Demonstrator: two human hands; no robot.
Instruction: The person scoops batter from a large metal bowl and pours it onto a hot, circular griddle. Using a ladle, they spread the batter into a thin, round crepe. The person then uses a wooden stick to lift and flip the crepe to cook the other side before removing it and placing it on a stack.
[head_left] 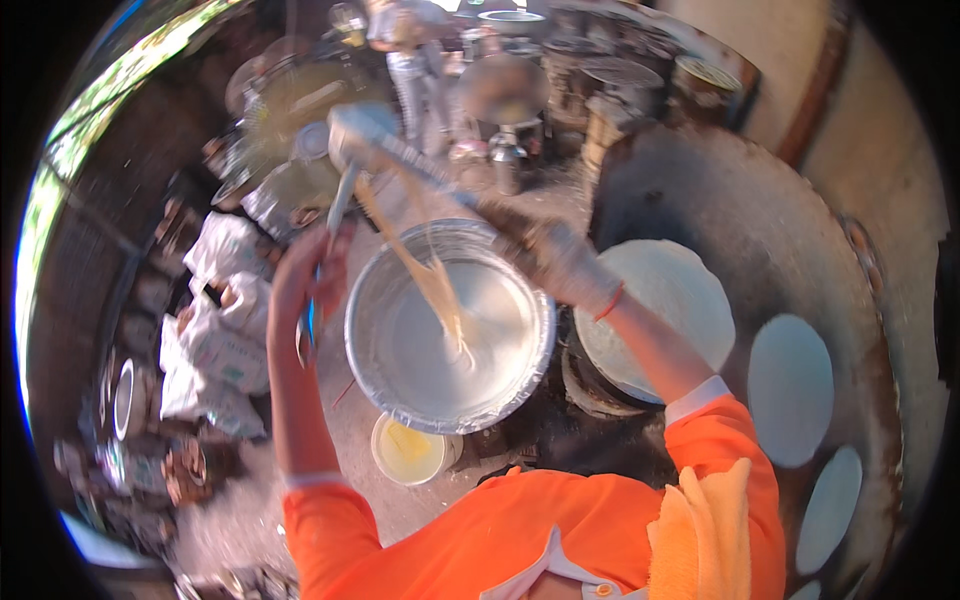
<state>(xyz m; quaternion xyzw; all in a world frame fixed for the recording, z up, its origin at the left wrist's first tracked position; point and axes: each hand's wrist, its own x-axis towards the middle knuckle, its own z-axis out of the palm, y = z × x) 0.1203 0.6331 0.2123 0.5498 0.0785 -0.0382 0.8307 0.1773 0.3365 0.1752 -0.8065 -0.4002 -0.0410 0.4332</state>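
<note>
Two hands are occupied around the metal basin (384, 387): a long ladle (360, 130) is held by the fingers of the right hand (565, 262), curled about its handle just past the basin's far-right rim, while a slim tool (342, 200) is gripped by the narrowed fingers of the left hand (313, 262), off to the basin's left. The ladle's head is raised beyond the basin's far-left edge, with the tool's upper end seen close to it; whether the two are touching cannot be told through the blur. Pale batter (410, 340) is contained in the basin, and a thick, split strand (432, 280) is stretched from the ladle down to the basin's middle. Were the ladle swung farther left, the strand would probably be drawn over the rim and spilled on the floor (235, 510). Splashing might be caused if it were dropped all at once. By a slip of the tool, batter could be flicked aside or the left fingers knocked. The bucket (410, 455) of yellowish contents, just beside the basin's near side, might be fouled by drips, or tipped if the basin were nudged. To the basin's right, a pale round sheet (680, 295) is crossed by the right forearm (655, 340) and could be creased should that arm be lowered.
</note>
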